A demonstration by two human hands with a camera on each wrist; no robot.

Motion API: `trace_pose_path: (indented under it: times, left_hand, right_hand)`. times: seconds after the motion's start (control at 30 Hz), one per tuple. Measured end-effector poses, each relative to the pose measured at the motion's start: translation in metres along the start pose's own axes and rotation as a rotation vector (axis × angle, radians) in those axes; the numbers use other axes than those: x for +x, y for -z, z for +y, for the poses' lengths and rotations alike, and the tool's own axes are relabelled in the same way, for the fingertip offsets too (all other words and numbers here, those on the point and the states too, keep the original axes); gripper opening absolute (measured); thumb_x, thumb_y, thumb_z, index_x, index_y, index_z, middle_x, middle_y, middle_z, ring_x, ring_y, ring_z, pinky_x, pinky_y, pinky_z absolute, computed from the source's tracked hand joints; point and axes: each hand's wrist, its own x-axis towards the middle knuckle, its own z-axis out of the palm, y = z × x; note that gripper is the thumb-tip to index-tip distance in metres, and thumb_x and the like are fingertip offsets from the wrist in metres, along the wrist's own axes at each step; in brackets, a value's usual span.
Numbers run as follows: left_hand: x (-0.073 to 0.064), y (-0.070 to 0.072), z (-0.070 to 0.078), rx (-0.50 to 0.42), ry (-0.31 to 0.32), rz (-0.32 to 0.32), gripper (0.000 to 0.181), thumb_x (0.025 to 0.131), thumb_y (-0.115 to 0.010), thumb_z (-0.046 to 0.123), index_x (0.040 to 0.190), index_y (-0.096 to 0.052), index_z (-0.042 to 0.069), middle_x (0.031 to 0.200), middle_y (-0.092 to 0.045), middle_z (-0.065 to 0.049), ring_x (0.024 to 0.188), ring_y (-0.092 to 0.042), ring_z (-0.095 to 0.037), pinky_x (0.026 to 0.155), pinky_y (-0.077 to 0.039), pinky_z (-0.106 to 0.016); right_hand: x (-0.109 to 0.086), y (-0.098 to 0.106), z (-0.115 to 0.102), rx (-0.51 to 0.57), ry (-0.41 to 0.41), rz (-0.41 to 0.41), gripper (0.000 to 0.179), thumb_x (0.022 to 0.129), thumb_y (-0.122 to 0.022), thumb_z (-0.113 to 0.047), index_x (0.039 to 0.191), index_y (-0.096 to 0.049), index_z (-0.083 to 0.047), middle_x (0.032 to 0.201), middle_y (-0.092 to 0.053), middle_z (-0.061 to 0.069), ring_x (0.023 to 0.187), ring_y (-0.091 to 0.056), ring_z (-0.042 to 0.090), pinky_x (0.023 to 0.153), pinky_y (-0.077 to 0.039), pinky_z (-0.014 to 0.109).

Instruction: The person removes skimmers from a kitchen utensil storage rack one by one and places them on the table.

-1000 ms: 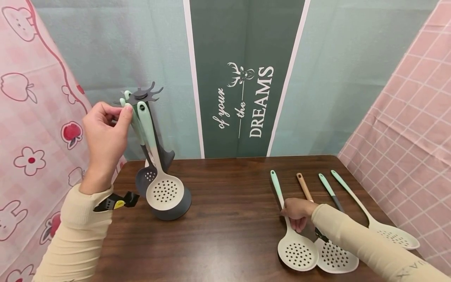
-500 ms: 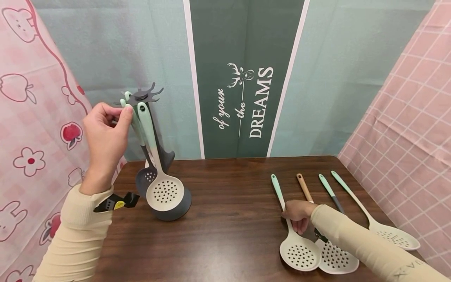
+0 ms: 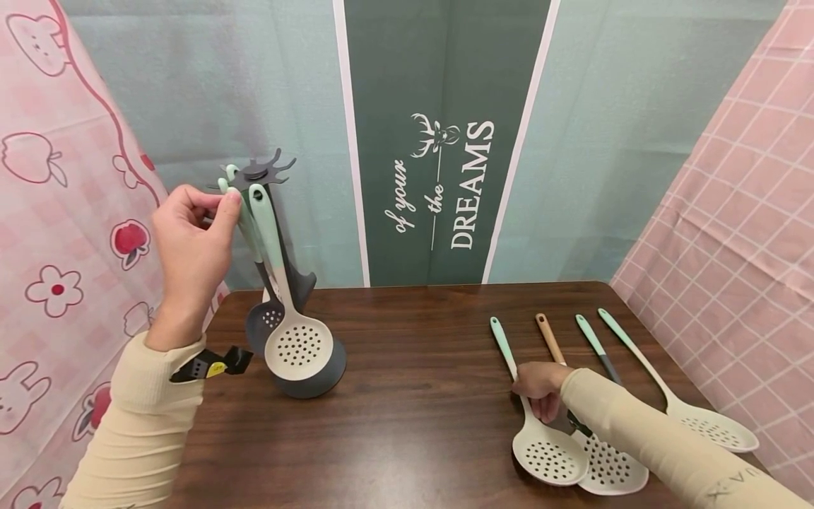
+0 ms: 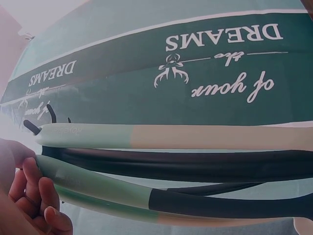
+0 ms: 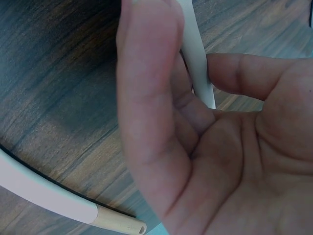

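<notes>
At the utensil rack (image 3: 311, 387), my left hand (image 3: 196, 237) pinches the mint handle end of a dark grey skimmer (image 4: 98, 180) between thumb and finger, up near the hooks. A white skimmer (image 3: 299, 350) with a mint handle hangs in front, beside those fingertips. On the table's right side my right hand (image 3: 537, 385) holds another white, mint-handled skimmer (image 3: 550, 456) around its neck, thumb and fingers on opposite sides. That skimmer's perforated head overlaps the head of a wooden-handled slotted turner (image 3: 610, 466) in the head view.
Right of the wooden-handled turner lie a mint-and-grey-handled utensil (image 3: 594, 339), its lower part hidden by my sleeve, and a white slotted spoon (image 3: 715, 428). A pink curtain (image 3: 57, 212) borders the left side, pink grid cloth (image 3: 750, 212) the right.
The right-hand skimmer has shifted slightly to the right, its handle end a little nearer me and its head further over the wooden-handled turner. My left hand stays put.
</notes>
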Motion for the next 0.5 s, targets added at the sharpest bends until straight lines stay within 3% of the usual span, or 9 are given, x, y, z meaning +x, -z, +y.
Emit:
trace_pose_path:
  times: [0.5]
  left_hand:
    - [0.0005, 0.0012, -0.0013, 0.002, 0.002, -0.003, 0.024, 0.094, -0.072, 0.015, 0.079, -0.059, 0.028, 0.072, -0.062, 0.014, 0.063, -0.055, -0.005, 0.057, -0.044, -0.018]
  right_hand:
    - [0.0019, 0.0003, -0.0019, -0.011, -0.013, -0.027, 0.038, 0.103, -0.045, -0.011, 0.073, -0.062, 0.005, 0.061, -0.067, 0.014, 0.055, -0.07, 0.021, 0.055, -0.06, 0.033]
